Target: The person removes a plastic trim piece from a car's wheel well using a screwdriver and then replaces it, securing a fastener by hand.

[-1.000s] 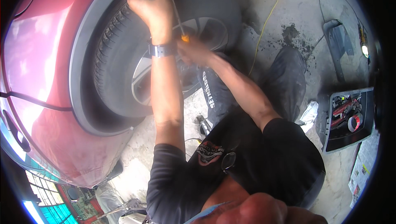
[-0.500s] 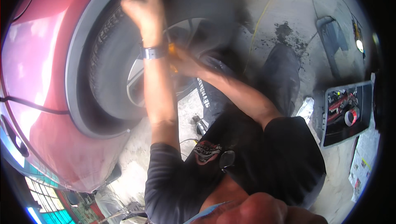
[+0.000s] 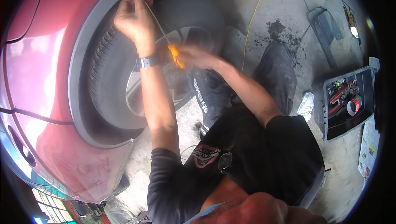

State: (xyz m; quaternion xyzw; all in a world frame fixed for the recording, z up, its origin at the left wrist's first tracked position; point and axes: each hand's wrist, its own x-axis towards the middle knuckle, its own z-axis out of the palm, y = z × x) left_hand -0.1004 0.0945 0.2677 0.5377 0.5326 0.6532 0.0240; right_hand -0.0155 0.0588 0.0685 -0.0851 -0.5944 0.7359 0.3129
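A screwdriver with an orange handle (image 3: 175, 55) and a long thin shaft slants up toward the edge of the black wheel arch trim (image 3: 80, 71) of a red car. My left hand (image 3: 134, 19), with a watch on the wrist, is raised at the arch, its fingers closed around the shaft near the tip. What the tip meets is hidden at the arch edge. Slightly blurred, my right hand (image 3: 194, 56) is closed at the orange handle. Behind both hands is the car's wheel, its black tyre (image 3: 108, 79) inside the arch.
Red body panels (image 3: 41, 75) fill the left side. At the right, an open black case (image 3: 346, 131) holds red tools and a roll. Beyond it lie a dark plastic panel (image 3: 326, 30) and a lit work lamp (image 3: 353, 30). A yellow cord (image 3: 252, 21) crosses the stained floor.
The view has shifted a little. My left hand sits slightly lower and further left in the picture, and the screwdriver's shaft and handle now show more plainly between my hands.
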